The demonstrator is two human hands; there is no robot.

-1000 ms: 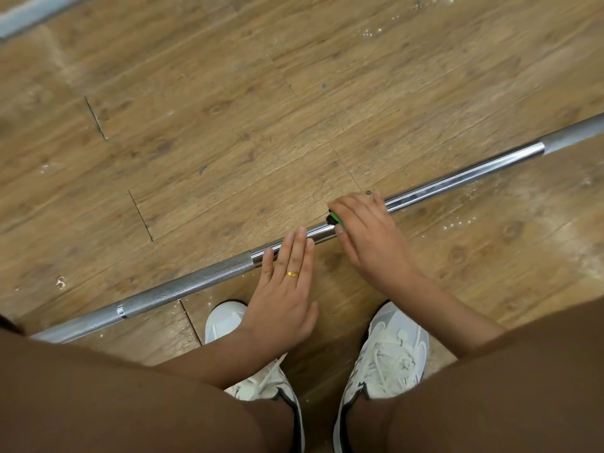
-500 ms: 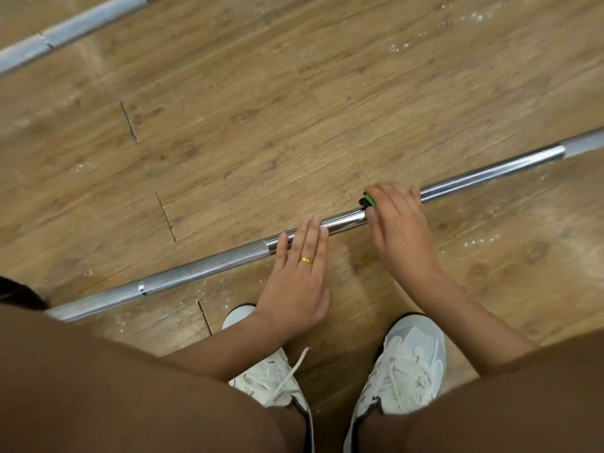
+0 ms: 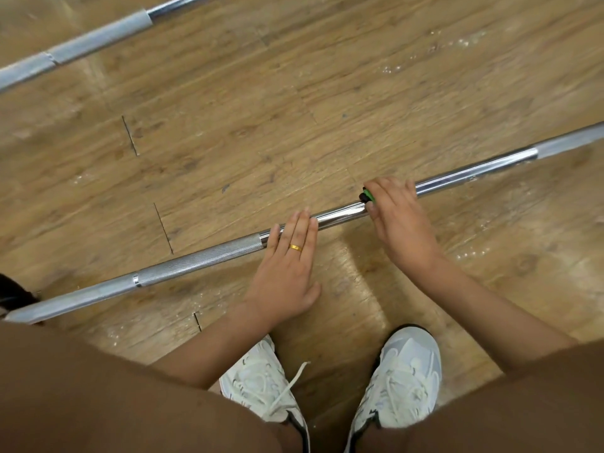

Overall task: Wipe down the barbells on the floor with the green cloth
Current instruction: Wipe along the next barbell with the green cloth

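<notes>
A long steel barbell (image 3: 202,261) lies slanted across the wooden floor in front of me. My left hand (image 3: 287,266), with a gold ring, lies flat with straight fingers pressing on the bar's smooth middle. My right hand (image 3: 397,217) curls over the bar further right, wrapped round the green cloth (image 3: 368,195), of which only a small green and black edge shows at my fingertips. A second barbell (image 3: 81,49) lies at the top left, parallel to the first.
My two white sneakers (image 3: 405,374) stand on the floor just behind the near bar, with my knees in brown filling the bottom corners. Something dark (image 3: 13,294) sits at the left edge by the bar's end. Bare wooden floor (image 3: 261,125) separates the two bars.
My right hand with the cloth has slid rightward along the bar, away from my left hand. The view has tilted up, bringing the second barbell into sight.
</notes>
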